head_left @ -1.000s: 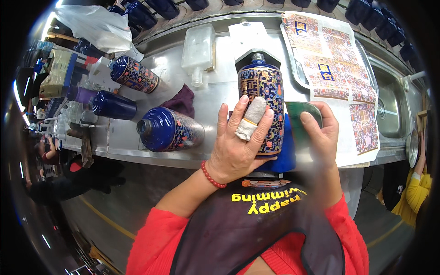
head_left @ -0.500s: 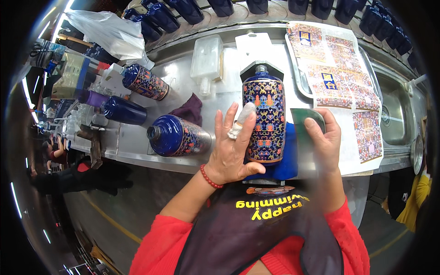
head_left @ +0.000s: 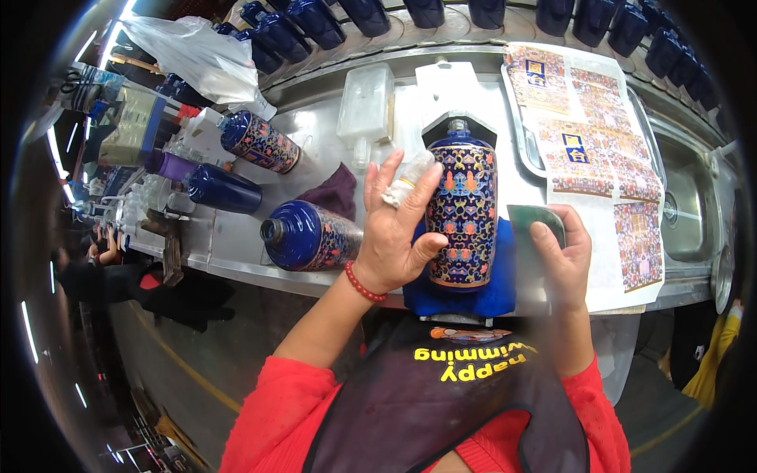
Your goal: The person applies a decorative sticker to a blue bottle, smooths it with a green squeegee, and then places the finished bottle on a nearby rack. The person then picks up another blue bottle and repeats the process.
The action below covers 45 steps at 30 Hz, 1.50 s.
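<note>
A blue bottle (head_left: 464, 213) with a colourful floral pattern lies in front of me, its neck pointing away, on a blue cloth (head_left: 505, 296). My left hand (head_left: 398, 221) rests against its left side, fingers spread, with a white wrap on one finger. In my right hand (head_left: 569, 244), just right of the bottle, a dark green flat scraper (head_left: 536, 225) is pinched between thumb and fingers. Left of my left hand lies another patterned blue bottle (head_left: 307, 235), beside a dark purple cloth (head_left: 331, 191).
Printed pattern sheets (head_left: 595, 169) cover a tray at the right, next to a metal sink (head_left: 684, 205). Behind the bottle is a white stand (head_left: 448, 85); left of it, a clear glass bottle (head_left: 367, 106). Plain blue bottles (head_left: 315, 22) line the far edge. More bottles (head_left: 225, 189) lie left.
My left thumb has lifted from below the bottle up to its side. The right hand keeps the scraper in nearly the same place. The view has shifted slightly.
</note>
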{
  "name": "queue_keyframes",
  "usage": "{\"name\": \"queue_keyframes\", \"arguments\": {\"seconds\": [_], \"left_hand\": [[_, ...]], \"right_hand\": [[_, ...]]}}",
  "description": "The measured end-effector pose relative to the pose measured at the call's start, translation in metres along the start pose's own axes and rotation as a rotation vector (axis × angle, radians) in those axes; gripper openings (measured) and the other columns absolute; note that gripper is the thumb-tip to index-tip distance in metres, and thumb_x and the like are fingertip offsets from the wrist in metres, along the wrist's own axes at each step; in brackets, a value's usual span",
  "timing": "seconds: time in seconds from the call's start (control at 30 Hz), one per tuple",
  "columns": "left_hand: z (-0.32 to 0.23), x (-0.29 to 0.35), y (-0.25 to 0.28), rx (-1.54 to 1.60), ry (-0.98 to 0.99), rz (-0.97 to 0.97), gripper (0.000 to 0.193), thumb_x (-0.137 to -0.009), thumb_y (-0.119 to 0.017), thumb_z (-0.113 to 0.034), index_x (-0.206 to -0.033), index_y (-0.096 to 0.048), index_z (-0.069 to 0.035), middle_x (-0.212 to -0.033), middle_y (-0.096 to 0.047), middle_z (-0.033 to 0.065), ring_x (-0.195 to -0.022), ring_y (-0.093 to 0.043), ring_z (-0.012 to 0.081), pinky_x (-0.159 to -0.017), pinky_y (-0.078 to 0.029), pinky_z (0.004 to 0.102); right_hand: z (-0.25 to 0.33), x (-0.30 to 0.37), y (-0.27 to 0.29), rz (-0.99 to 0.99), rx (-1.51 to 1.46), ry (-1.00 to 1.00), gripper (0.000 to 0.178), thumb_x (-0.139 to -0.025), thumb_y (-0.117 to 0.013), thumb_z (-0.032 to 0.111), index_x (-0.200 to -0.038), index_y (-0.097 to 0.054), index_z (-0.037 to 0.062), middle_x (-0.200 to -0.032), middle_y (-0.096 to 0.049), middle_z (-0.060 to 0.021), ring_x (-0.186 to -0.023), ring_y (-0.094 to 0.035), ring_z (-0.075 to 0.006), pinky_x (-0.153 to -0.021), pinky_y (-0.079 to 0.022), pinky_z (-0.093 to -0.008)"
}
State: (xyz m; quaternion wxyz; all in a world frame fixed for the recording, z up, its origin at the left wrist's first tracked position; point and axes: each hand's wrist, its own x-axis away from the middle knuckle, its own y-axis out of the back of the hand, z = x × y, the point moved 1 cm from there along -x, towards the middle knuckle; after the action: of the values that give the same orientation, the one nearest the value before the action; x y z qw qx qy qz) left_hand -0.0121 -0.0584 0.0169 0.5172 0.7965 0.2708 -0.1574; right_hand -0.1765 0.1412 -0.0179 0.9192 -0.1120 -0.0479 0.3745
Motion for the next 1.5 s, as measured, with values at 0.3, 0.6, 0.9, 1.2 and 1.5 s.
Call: {"name": "queue_keyframes", "arguments": {"seconds": [0.3,0.6,0.9,1.2,1.5], "left_hand": [[-0.001,-0.006,-0.002,-0.032,-0.028,0.007,0.076,-0.100,-0.047,-0.063,-0.142,-0.055,0.000,-0.139,-0.059,0.0231,-0.132,-0.047,0.0406,-0.117,-0.021,0.0562],[0.015,-0.066,-0.023,0.934,0.711,0.094,0.076,-0.106,-0.043,-0.056,-0.135,-0.051,0.014,-0.127,-0.063,0.0208,-0.117,-0.061,0.0224,-0.103,-0.047,0.0353],[0.021,-0.087,-0.025,1.087,0.835,0.249,0.048,-0.104,-0.057,-0.044,-0.112,-0.064,0.003,-0.097,-0.072,0.0065,-0.084,-0.068,0.0108,-0.076,-0.055,0.0256],[-0.001,-0.086,0.013,1.128,0.632,0.241,0.027,-0.104,-0.061,-0.030,-0.106,-0.068,-0.004,-0.100,-0.070,0.0029,-0.090,-0.066,0.0094,-0.083,-0.053,0.0245],[-0.012,-0.075,0.058,0.735,0.467,0.309,0.029,-0.102,-0.065,-0.030,-0.113,-0.068,-0.004,-0.103,-0.068,0.0011,-0.094,-0.062,0.0077,-0.085,-0.050,0.0236]], "right_hand": [[-0.003,-0.004,0.003,0.017,0.151,0.112,0.021,-0.100,-0.063,0.009,-0.119,-0.059,-0.0005,-0.105,-0.068,-0.0048,-0.087,-0.061,-0.0065,-0.075,-0.051,-0.0211],[0.009,0.028,-0.010,0.290,0.694,0.660,0.086,-0.074,-0.082,0.003,-0.149,-0.041,-0.0035,-0.152,-0.040,-0.0337,-0.135,-0.046,-0.0502,-0.113,-0.038,-0.0527],[-0.026,0.036,-0.020,0.210,0.775,0.831,0.101,-0.069,-0.082,-0.002,-0.155,-0.030,0.0018,-0.154,-0.036,-0.0342,-0.134,-0.046,-0.0511,-0.110,-0.039,-0.0556],[-0.016,0.040,-0.015,0.218,0.687,0.933,0.086,-0.069,-0.079,-0.001,-0.147,-0.043,0.0018,-0.149,-0.046,-0.0287,-0.125,-0.054,-0.0452,-0.102,-0.047,-0.0523],[-0.025,0.038,-0.015,0.233,0.715,0.858,0.091,-0.069,-0.084,0.004,-0.149,-0.041,0.0009,-0.151,-0.044,-0.0285,-0.127,-0.052,-0.0467,-0.104,-0.046,-0.0527]]}}
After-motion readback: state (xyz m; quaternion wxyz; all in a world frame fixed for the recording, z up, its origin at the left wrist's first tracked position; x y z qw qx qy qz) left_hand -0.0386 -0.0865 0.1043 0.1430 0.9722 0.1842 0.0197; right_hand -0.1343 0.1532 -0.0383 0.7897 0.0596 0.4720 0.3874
